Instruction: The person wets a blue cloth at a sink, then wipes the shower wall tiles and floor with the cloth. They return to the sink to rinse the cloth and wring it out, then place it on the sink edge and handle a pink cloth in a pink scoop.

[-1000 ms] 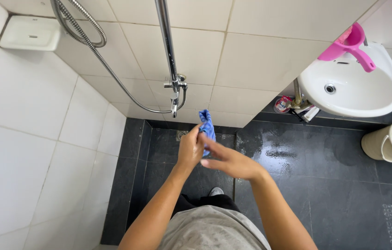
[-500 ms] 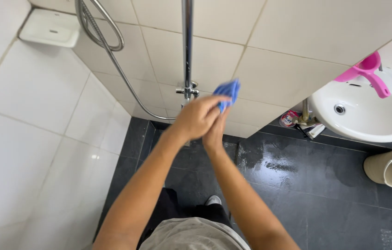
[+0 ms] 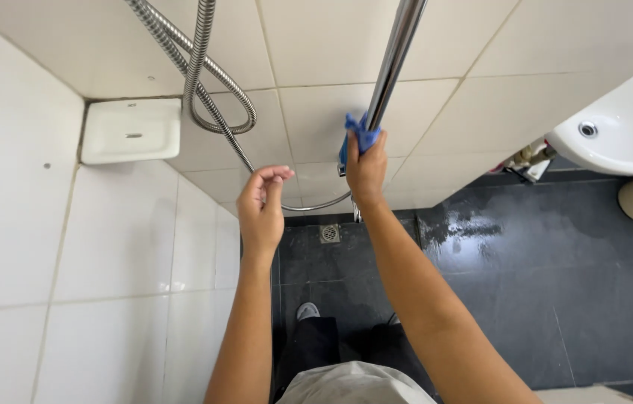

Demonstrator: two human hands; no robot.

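My right hand (image 3: 367, 168) is raised to the chrome shower pole (image 3: 395, 63), its fingers closed around a blue cloth (image 3: 359, 136) that I press against the pole, just above the tap fitting. My left hand (image 3: 260, 209) hangs free beside it, holding nothing, its fingers loosely curled and half open, close to the metal shower hose (image 3: 204, 90) that loops down the tiled wall. A white soap dish (image 3: 131, 131) sits in the corner to the left. Below, the dark floor (image 3: 556, 284) is wet near the drain (image 3: 329, 233), and a white basin (image 3: 616, 142) juts in at the right.
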